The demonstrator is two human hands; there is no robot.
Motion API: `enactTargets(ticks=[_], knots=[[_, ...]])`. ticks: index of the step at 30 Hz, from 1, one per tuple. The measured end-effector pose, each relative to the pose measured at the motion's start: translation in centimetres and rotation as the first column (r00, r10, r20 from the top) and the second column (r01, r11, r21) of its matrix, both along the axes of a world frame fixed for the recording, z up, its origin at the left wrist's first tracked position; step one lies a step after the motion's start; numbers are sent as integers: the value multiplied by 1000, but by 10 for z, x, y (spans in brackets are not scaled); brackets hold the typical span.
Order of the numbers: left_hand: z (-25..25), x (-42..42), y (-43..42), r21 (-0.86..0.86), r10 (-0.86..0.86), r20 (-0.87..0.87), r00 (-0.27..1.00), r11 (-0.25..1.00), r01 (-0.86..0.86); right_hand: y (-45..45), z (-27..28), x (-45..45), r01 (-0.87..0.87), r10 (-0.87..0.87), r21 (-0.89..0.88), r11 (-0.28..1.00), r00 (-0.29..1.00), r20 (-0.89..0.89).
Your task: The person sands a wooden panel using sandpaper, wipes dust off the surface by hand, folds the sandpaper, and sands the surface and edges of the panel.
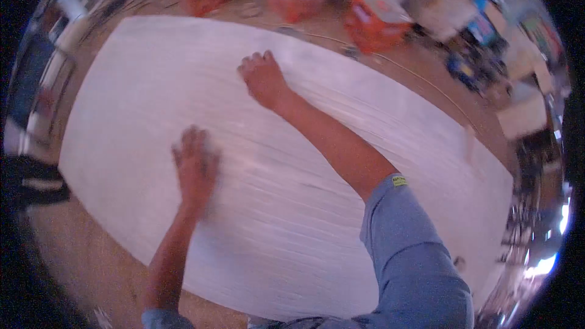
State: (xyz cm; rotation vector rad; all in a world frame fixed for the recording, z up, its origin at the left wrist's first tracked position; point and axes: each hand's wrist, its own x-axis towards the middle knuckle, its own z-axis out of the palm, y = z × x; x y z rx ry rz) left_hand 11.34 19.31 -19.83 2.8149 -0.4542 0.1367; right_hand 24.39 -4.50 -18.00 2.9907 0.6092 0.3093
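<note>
A large white sheet or board (140, 85) with faint wavy streaks spreads under both arms. Over its left-centre part is my left hand (196, 167), blurred, with fingers apart and nothing visible in it. Farther up, near the sheet's far edge, my right hand (263, 80) has its fingers curled down towards the surface. Whatever lies under those fingers is hidden. Blue-grey sleeves cover both upper arms, and the right one has a small yellow-green tag.
Orange-red containers (372, 29) stand beyond the far edge, beside cardboard boxes (523, 117) and mixed clutter at the upper right. A thin cord (420, 78) runs along the brown floor (100, 231). Dark objects lie at the far left.
</note>
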Motion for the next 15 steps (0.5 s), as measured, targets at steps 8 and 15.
enactTargets(ticks=[8, 15], knots=[[-23, 7, 14, 94, -36, 84, 996, 995, 29, -273, 3, -267, 313, -314, -43, 949, 949, -10], [-19, 7, 4, 147, -25, 106, 994, 989, 9, -460, 17, -458, 591, -576, -170, 789, 807, 133]])
